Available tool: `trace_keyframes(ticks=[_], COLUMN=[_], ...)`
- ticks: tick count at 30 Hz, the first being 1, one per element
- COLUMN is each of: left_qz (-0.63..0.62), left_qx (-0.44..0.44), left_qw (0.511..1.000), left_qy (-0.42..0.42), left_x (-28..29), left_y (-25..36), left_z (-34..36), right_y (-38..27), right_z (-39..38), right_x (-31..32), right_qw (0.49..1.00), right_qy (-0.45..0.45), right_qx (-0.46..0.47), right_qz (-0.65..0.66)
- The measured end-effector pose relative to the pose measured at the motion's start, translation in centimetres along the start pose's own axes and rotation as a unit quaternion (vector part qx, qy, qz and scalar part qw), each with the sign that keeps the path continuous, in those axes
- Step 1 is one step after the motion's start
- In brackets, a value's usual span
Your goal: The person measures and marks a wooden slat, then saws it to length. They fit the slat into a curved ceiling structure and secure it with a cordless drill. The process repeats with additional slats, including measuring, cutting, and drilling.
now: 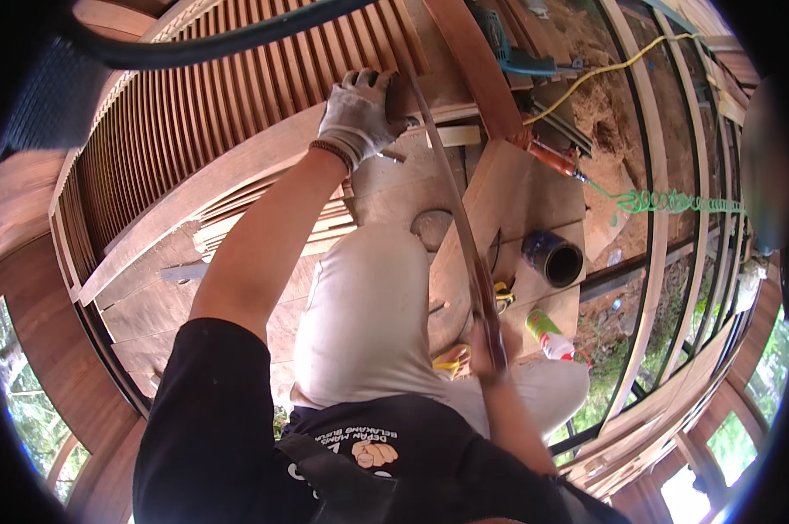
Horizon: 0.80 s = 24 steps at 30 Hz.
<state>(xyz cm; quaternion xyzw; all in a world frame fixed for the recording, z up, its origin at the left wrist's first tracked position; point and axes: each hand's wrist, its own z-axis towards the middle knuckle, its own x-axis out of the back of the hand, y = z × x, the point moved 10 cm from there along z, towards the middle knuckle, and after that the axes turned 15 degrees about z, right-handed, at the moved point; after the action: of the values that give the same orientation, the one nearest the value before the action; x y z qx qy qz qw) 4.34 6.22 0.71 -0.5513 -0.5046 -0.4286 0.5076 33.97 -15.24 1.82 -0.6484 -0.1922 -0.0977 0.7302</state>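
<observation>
My left hand (359, 113), in a pale glove, has its bent fingers wrapped over a board at the slatted wooden panel (211, 79). Just right of it, a long hand saw (456, 212) runs from the panel down toward me, its blade seen nearly edge-on. My right hand (490, 354), low in the picture and partly blurred, grips the saw's near end. Below the panel, thin wooden strips (272, 210) lie beside my bent left knee.
At the right are a teal power tool (521, 61), yellow cord (586, 74), orange tool (551, 157) on a coiled green hose (647, 202), dark blue cylinder (547, 253), green-and-white bottle (547, 336) and open floor joists (656, 157). A dark curved bar (185, 52) crosses the upper left.
</observation>
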Motion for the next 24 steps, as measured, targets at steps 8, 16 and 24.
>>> trace_keyframes(ticks=[8,16,24], left_qz=[-0.027,-0.037,-0.001], left_qx=[0.0,-0.024,-0.006], left_qw=[0.999,0.999,1.0], left_qy=[-0.018,0.012,0.012], left_x=[0.0,0.3,0.1], left_y=[-0.1,1.6,0.5], left_z=[0.1,0.8,0.4], right_y=[-1.0,-1.1,-1.0], right_z=[-0.2,11.9,-0.9], right_x=[0.3,-4.4,0.9], right_qw=[0.998,0.988,0.999], right_qy=[-0.003,-0.017,0.021], right_qx=[-0.063,-0.1,0.008], right_qz=[-0.014,0.119,0.036])
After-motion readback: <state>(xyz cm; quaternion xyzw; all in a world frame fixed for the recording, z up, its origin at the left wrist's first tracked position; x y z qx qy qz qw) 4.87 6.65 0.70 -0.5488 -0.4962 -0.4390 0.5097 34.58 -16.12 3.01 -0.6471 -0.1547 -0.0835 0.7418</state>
